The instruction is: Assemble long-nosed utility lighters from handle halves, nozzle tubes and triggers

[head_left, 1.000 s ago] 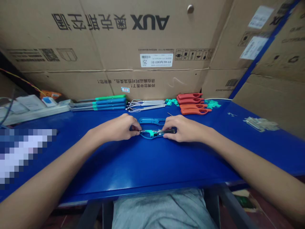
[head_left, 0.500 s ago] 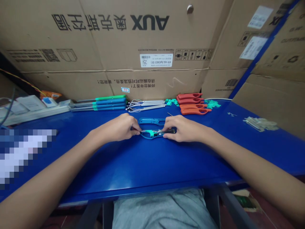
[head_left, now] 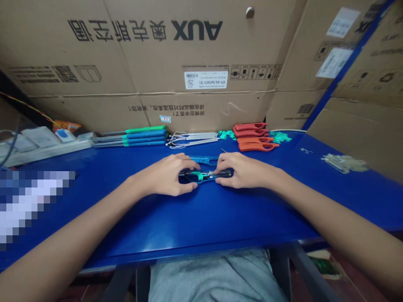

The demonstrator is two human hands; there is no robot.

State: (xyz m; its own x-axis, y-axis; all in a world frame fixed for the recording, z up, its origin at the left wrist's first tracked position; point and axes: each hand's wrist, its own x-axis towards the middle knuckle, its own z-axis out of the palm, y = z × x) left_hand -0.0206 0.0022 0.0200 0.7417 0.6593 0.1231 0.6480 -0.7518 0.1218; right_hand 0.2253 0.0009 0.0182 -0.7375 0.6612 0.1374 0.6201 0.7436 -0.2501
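Observation:
Between my hands on the blue table lies a blue handle shell (head_left: 208, 180), apparently of a long-necked lighter, its inner parts exposed. A turquoise trigger piece (head_left: 200, 176), small light-coloured parts and a black part (head_left: 224, 173) sit along it. My left hand (head_left: 171, 174) arches around the shell's left end, thumb and fingers spread apart. At the right end, my right hand (head_left: 234, 170) pinches the shell and black part between thumb and fingers. Just behind lies the matching blue half shell (head_left: 204, 160), partly hidden by both hands. A thin rod tip (head_left: 223, 150) shows above my right hand.
Along the cardboard wall (head_left: 141, 54) lie blue and green long-necked lighters (head_left: 146, 136), metal tubes with wires (head_left: 198, 137), turquoise pieces (head_left: 227, 134) and orange-red handle shells (head_left: 255, 138). Clear plastic-looking parts (head_left: 344, 162) lie at right, a power strip (head_left: 47, 149) at left.
My left hand has opened from a pinch at the shell's left end and shifted right, its fingers now spread around that end. My right hand stays in place.

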